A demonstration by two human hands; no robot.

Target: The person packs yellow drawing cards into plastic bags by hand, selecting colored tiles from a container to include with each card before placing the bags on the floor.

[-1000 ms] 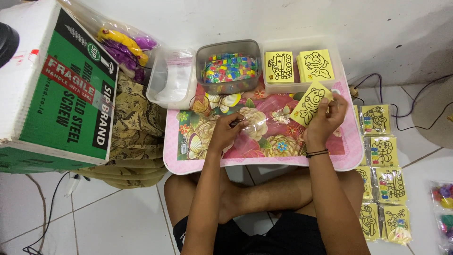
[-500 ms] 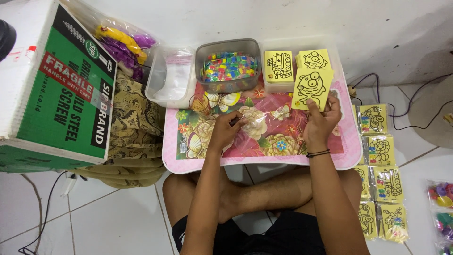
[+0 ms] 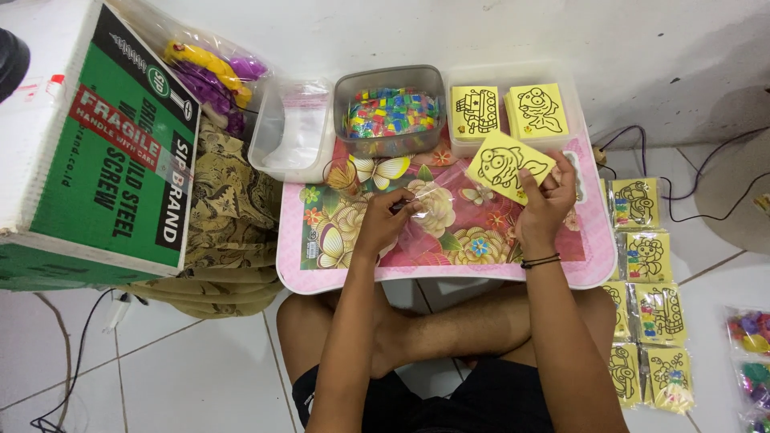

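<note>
My right hand (image 3: 548, 204) holds a yellow square card (image 3: 507, 164) with a black line drawing, tilted above the pink flowered tray table (image 3: 449, 277). My left hand (image 3: 387, 222) pinches the edge of a clear plastic sleeve (image 3: 437, 212) that lies on the table between both hands. Behind them a clear box (image 3: 459, 143) holds two stacks of yellow cards (image 3: 511, 111). A grey tub (image 3: 391, 112) beside it is full of small colourful pieces.
A clear tub (image 3: 295, 136) with plastic sleeves stands at the table's back left. A large green and white cardboard box (image 3: 96, 160) sits on the left, over patterned cloth (image 3: 228, 216). Packed yellow cards (image 3: 646, 285) lie in a row on the floor at the right, near cables (image 3: 690, 200).
My right hand lifted the yellow card up toward the card box, then brought it back down and tilted it over the table. My left hand stayed on the clear sleeve.
</note>
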